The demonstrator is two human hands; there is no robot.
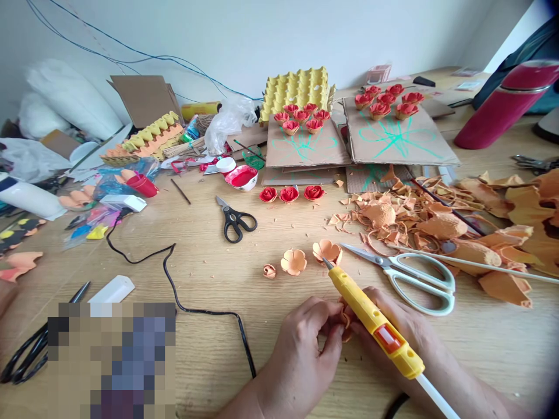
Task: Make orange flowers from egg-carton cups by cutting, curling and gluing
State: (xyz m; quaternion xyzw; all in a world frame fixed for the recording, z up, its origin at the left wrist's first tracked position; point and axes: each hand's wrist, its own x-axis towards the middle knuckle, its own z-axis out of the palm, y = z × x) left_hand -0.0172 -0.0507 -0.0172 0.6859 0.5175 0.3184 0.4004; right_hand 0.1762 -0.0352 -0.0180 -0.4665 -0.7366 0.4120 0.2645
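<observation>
My left hand (305, 349) and my right hand (404, 326) meet at the table's near edge and pinch a small orange egg-carton flower piece (347, 320) between their fingertips. A yellow glue gun (371, 320) lies across my right hand, its tip pointing up-left toward an orange paper flower (327, 250). Two more orange flowers (293, 261), one small (269, 271), lie just beyond my hands. White-handled scissors (410, 273) rest to the right of them.
Black scissors (236, 221), three red roses (289, 194), a bowl of red paint (241, 177) and cardboard sheets with red roses (393, 139) lie farther back. Orange carton scraps (458, 227) pile at right. A black cord (174, 285) crosses the table. A yellow egg tray (294, 87) stands behind.
</observation>
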